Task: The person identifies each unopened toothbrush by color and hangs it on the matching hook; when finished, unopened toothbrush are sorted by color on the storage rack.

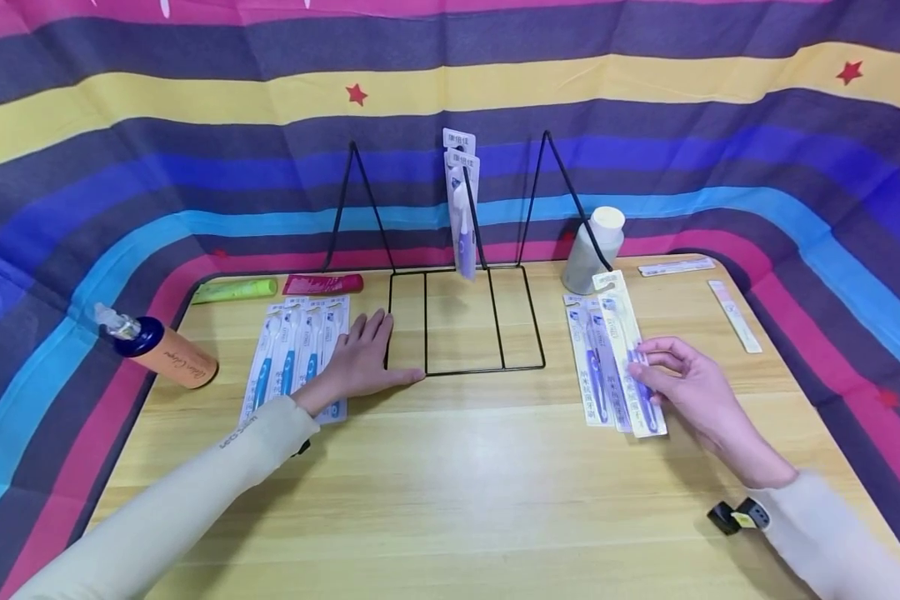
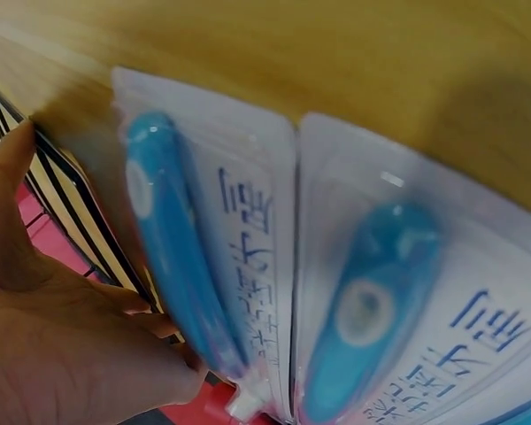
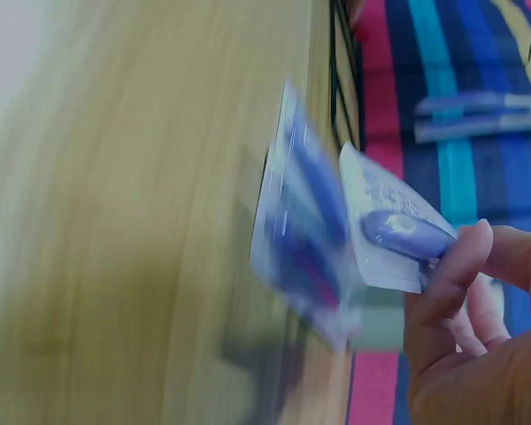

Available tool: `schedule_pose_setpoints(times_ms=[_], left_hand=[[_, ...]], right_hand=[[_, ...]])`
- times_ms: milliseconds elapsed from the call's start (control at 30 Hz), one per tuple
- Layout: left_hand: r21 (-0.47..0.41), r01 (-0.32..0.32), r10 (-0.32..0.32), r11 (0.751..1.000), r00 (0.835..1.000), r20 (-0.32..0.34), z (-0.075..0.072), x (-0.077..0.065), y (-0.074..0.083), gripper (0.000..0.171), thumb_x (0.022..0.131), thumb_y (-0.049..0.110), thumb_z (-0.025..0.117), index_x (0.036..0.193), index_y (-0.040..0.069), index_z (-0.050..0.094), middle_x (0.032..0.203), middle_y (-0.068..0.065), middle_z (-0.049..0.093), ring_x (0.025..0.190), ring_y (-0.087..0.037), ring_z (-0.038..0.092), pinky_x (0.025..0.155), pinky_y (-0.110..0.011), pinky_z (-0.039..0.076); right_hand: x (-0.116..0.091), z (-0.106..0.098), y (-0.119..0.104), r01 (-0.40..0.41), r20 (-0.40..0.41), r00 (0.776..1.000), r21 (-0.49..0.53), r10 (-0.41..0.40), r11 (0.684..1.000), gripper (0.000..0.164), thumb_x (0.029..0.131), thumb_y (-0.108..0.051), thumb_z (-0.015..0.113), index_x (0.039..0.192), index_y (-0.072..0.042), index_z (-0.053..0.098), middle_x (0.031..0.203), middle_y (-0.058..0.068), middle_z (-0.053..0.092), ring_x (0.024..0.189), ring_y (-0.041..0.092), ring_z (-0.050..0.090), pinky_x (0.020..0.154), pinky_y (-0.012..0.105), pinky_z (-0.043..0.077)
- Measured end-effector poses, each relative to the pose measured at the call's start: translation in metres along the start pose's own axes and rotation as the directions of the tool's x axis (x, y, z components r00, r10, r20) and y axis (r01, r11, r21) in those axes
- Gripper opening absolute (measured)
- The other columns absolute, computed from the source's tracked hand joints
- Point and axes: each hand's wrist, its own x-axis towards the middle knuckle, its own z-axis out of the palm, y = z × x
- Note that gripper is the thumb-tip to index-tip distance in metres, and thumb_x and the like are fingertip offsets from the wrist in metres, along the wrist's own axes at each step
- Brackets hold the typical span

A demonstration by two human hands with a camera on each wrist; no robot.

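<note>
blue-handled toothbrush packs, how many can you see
4. The leftmost pack, second pack, third pack and rightmost pack lie side by side, left of the wire rack. The left hand partly covers the rightmost; any underneath would be hidden.

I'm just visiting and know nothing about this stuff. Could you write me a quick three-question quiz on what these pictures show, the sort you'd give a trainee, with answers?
1. What are the fingers of the right hand holding?

2. True or false: the left hand is gripping the orange bottle.

3. In the head view, how many packaged blue toothbrushes lie in the row at left?
a) two
b) four
c) seven

Key
1. A packaged purple toothbrush.
2. False; that hand is at the left side of the black wire rack, away from the bottle.
3. b) four.
</note>
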Motion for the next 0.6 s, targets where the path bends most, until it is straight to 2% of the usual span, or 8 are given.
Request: schedule_pose_setpoints(times_ms=[100, 267, 333, 467, 600], left_hand=[[-0.001, -0.003, 0.003, 1.0, 1.0, 0.0, 0.0, 0.001, 0.001, 0.12, 0.094, 0.069, 0.072, 0.172, -0.004, 0.018, 0.179, -0.026, 0.01, 0.162, -0.054, 0.005, 0.124, -0.075, 0.007], [0.004, -0.005, 0.005, 1.0, 1.0, -0.006, 0.001, 0.002, 0.002, 0.121, 0.093, 0.071, 0.072, 0.172, -0.004, 0.019, 0.179, -0.026, 0.012, 0.162, -0.054, 0.006, 0.124, -0.075, 0.009], [0.005, -0.003, 0.003, 1.0, 1.0, -0.006, 0.001, 0.002, 0.002, 0.121, 0.093, 0.071, 0.072, 0.172, -0.004, 0.018, 0.179, -0.025, 0.011, 0.162, -0.054, 0.006, 0.125, -0.074, 0.009], [0.0, -0.007, 0.007, 1.0, 1.0, -0.012, 0.001, 0.003, 0.001, 0.121, 0.093, 0.071, 0.072, 0.172, -0.003, 0.018, 0.179, -0.025, 0.012, 0.162, -0.053, 0.006, 0.125, -0.075, 0.008], [0.003, -0.01, 0.01, 1.0, 1.0, -0.016, 0.001, 0.003, 0.0, 0.122, 0.092, 0.071, 0.072, 0.172, -0.003, 0.018, 0.179, -0.025, 0.013, 0.162, -0.053, 0.007, 0.124, -0.075, 0.009]], right_hand=[[-0.008, 0.019, -0.005, 0.043, 0.034, 0.998, 0.083, -0.046, 0.996, 0.022, 0.101, -0.003, 0.078, 0.12, -0.01, 0.07, 0.104, -0.003, 0.075, 0.075, 0.009, 0.069, 0.061, 0.023, 0.057], [-0.017, 0.055, -0.014, 0.108, 0.068, 0.991, 0.102, -0.115, 0.989, 0.017, 0.104, -0.005, 0.076, 0.119, -0.009, 0.07, 0.109, -0.001, 0.076, 0.077, 0.011, 0.069, 0.066, 0.025, 0.059], [-0.018, 0.071, -0.018, 0.16, 0.077, 0.982, 0.115, -0.17, 0.98, 0.016, 0.104, -0.004, 0.075, 0.119, -0.007, 0.069, 0.108, 0.002, 0.077, 0.08, 0.012, 0.07, 0.068, 0.026, 0.059], [-0.021, 0.101, -0.027, 0.269, 0.09, 0.953, 0.198, -0.29, 0.943, 0.015, 0.104, 0.004, 0.07, 0.118, -0.003, 0.068, 0.106, 0.005, 0.077, 0.09, 0.014, 0.073, 0.074, 0.028, 0.061], [-0.022, 0.125, -0.04, 0.344, 0.074, 0.923, 0.282, -0.378, 0.896, 0.02, 0.102, 0.011, 0.067, 0.117, -0.003, 0.068, 0.104, 0.005, 0.076, 0.092, 0.014, 0.072, 0.076, 0.028, 0.061]])
